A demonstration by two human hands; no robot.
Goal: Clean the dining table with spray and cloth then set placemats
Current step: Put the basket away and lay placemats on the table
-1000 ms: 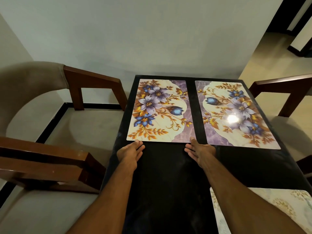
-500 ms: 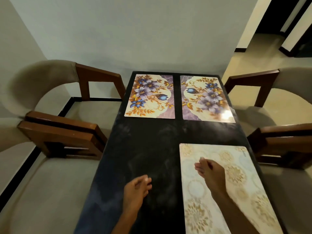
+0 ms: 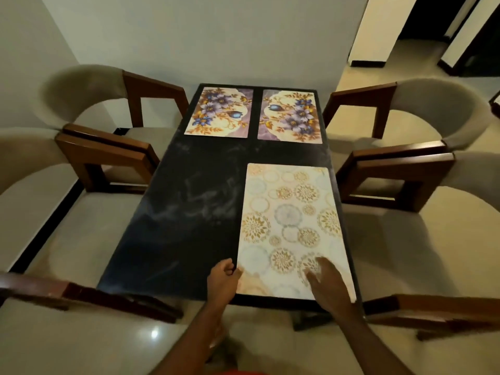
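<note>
A dark surface (image 3: 189,207) with pale cloudy swirls on it stands between four chairs with brown wooden arms and soft grey seats. At the far end lie two flower mats side by side, close but not touching: the left flower mat (image 3: 219,112) and the right flower mat (image 3: 290,116), both with purple and blue flowers and gold leaves. Nearer to the person, on the right half of the surface, lies a pale mat (image 3: 289,228) with gold and light blue circles on it. It lies flat, with its right side along the right edge of the surface and its near end close to the near edge. The left hand (image 3: 222,282) is at the near left corner of the pale mat. Its grip is curled, with the fingers bent in right at the mat's edge, but it is blurry and I cannot tell if it really pinches the mat. The right hand (image 3: 326,284) lies on the near right part of the pale mat with its fingers spread out flat, so its grip is wide and holds nothing. The floor (image 3: 135,339) below is light and shiny.
</note>
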